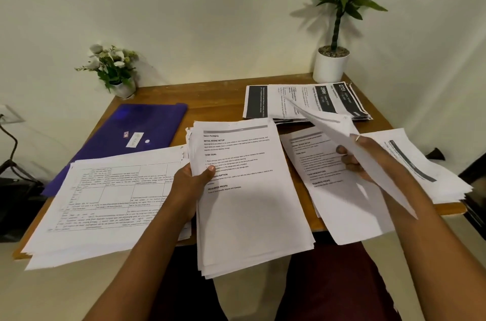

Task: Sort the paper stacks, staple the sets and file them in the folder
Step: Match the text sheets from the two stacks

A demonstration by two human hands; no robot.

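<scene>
My left hand [193, 178] grips the left edge of a thick stack of printed sheets [249, 202], thumb on the top page, held over the table's front edge. My right hand [363, 160] holds a single white sheet [339, 131] tilted up on edge above a text pile [320, 171] on the right. A pile of table-printed sheets [105, 205] lies at the left, overhanging the front. Sheets with dark headers [310, 102] are spread at the back right, and another pile [426, 171] sits at the far right. The blue-purple folder [136, 123] lies closed at the back left.
The wooden table [218, 94] stands against a white wall. A small white flower pot [115, 71] sits at the back left corner and a tall green plant in a white pot [332, 65] at the back right. A wall socket [8, 115] is at the left.
</scene>
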